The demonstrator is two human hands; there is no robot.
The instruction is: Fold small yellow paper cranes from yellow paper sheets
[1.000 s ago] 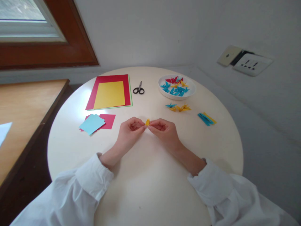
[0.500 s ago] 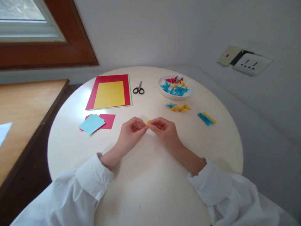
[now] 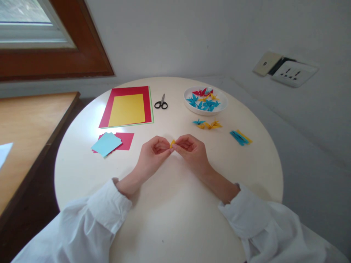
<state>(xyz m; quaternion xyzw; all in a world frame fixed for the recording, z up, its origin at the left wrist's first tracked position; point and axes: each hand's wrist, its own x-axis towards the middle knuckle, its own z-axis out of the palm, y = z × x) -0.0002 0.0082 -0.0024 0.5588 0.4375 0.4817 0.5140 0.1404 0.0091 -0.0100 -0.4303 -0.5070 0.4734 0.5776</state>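
Observation:
Between my two hands, over the middle of the round white table (image 3: pixel 175 226), is a small folded yellow paper piece (image 3: pixel 172 143). My left hand (image 3: pixel 154 153) pinches it from the left with thumb and fingertips. From the right, my right hand (image 3: pixel 192 153) pinches the same piece, its fingers closed. Most of the piece is hidden by the fingertips. Beyond my right hand lie a blue folded paper crane (image 3: pixel 199 122) and yellow folded cranes (image 3: pixel 214 125). A white round dish (image 3: pixel 205 113) behind them holds several red, yellow and blue cranes.
Black-handled scissors (image 3: pixel 161 104) lie near large red and yellow sheets (image 3: pixel 127 109) at the back left. Light blue squares (image 3: pixel 106 144) rest on red paper (image 3: pixel 126 141). Blue and yellow paper strips (image 3: pixel 240 138) lie at the right. A wooden table (image 3: pixel 33 120) stands left.
The view has shifted very slightly. Both hands keep their pinch on the yellow piece, with no clear movement.

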